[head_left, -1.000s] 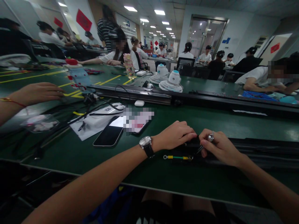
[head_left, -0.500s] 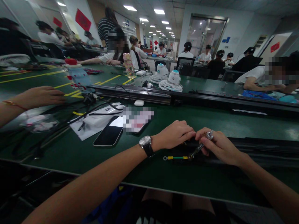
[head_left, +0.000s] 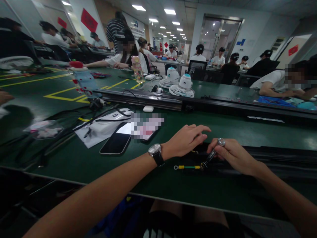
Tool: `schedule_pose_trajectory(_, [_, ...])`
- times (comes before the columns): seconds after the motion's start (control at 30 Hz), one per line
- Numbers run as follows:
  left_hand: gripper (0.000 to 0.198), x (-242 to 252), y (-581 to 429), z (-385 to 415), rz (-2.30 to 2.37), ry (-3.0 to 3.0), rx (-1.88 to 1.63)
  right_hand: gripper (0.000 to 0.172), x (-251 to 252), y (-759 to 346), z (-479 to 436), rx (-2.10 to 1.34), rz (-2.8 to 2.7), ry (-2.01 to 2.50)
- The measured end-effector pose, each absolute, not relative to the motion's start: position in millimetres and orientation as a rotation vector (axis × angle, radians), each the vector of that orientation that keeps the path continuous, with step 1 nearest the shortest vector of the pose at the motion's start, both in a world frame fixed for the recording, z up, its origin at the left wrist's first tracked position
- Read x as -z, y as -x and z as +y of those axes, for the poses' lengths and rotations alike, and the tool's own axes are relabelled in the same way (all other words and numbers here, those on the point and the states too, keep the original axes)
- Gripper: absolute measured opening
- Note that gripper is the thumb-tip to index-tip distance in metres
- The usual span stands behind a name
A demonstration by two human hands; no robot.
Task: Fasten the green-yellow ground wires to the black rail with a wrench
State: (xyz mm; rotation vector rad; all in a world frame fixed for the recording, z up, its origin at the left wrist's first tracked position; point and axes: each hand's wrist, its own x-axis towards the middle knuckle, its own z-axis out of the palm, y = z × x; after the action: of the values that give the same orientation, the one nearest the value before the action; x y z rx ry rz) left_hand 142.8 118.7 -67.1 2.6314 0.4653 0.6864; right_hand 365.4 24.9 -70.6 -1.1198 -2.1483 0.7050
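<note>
My right hand is closed around a wrench, which slants with one round end up by the thumb. Its lower end sits at the right-hand terminal of a short green earth wire with yellow sleeves; whatever fastener is under it is too small to make out. The wire's free ring lug points left. Long black metal profiles lie beneath my right hand. Just left of the wrench, my left hand hovers with fingers stretched and thumb apart, holding nothing. A small brassy piece shows below its fingers.
Left of my hands lie a black phone, a second phone, a white packet and tangled black cables. Behind them run a long dark rail, white fans and a bottle. A co-worker's hand shows at far left.
My left fingers have lifted and opened away from my right fingertips. The wrench has turned slightly in my right hand. At left, the co-worker's hand has drawn back toward the picture edge.
</note>
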Motion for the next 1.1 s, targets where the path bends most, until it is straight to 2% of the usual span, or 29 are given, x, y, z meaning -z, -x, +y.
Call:
schedule_pose_trajectory(0.27, [0.037, 68.9, -142.5, 121.0, 0.467, -2.625, -0.711, 0.023, 66.2, -362.0, 25.5, -0.833, -2.104, 1.187])
schedule_pose_trajectory(0.73, [0.036, 69.8, -143.4, 121.0, 0.433, -2.592, -0.712, 0.016, 66.5, -360.6, 27.6, -0.654, -2.106, 1.176])
schedule_pose_trajectory(1.1, [0.034, 65.6, -143.1, 120.1, 0.166, -2.549, -0.764, 0.023, 66.7, -358.6, 26.6, -0.607, -2.08, 1.176])
